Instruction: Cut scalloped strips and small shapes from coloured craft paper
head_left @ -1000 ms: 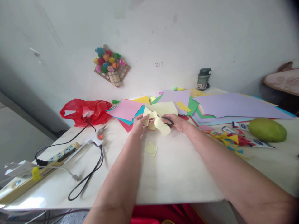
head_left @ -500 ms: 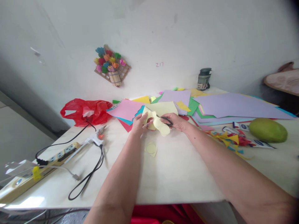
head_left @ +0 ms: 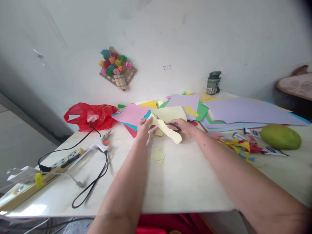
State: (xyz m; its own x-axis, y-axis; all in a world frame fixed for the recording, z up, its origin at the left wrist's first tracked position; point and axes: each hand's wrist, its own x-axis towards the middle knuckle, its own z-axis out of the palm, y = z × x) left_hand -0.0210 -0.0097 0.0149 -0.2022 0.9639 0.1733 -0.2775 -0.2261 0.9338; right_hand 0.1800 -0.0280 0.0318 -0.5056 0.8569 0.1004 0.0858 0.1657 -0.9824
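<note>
Nearer the table's back edge, left hand is pinching a pale yellow paper strip, right hand gripping black-handled scissors, blades mostly hidden; wall reads 217, maybe Z17, and the tube labels are too blurry

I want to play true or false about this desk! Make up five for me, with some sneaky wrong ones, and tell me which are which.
1. The right hand holds scissors. True.
2. The left hand holds bright red paper. False: it holds pale yellow paper.
3. A small paper piece with a circle on it lies on the table. True.
4. The colorful flowers stand inside the bottle. False: they hang on the wall.
5. The green fruit is inside the red bag. False: it lies on the table, far right of the bag.
</note>
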